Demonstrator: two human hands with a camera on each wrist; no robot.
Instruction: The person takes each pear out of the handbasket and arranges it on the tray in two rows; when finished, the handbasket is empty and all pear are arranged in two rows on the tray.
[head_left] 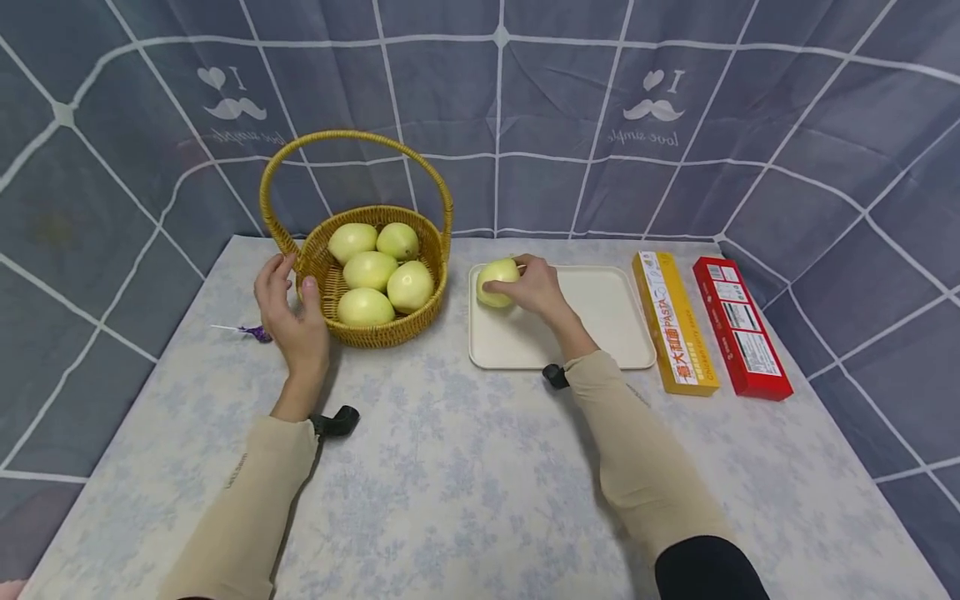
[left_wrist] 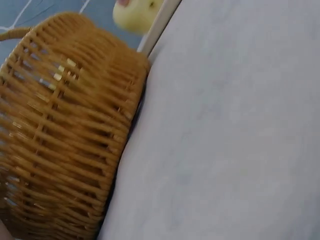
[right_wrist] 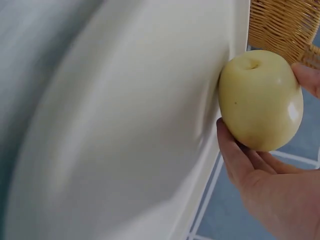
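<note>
In the head view my right hand (head_left: pixel 534 287) holds a pale yellow-green apple (head_left: pixel 497 282) at the left end of a cream tray (head_left: pixel 592 321). The right wrist view shows thumb and fingers on opposite sides of this apple (right_wrist: pixel 261 102), close to the tray's rim (right_wrist: pixel 240 30). My left hand (head_left: pixel 296 321) is at the left side of a woven wicker basket (head_left: pixel 378 335), fingers loosely bent; whether it touches the rim is unclear. Several similar apples (head_left: pixel 370 271) lie inside the basket. The basket's wall (left_wrist: pixel 70 135) fills much of the left wrist view.
Right of the tray lie a yellow pasta box (head_left: pixel 675 325) and a red box (head_left: pixel 741 327). A purple-wrapped lollipop (head_left: pixel 257 332) lies left of my left hand. The basket's tall handle (head_left: pixel 352 135) arches upward. Behind the table (head_left: pixel 450 467) hangs a grey-blue checked curtain (head_left: pixel 555 108).
</note>
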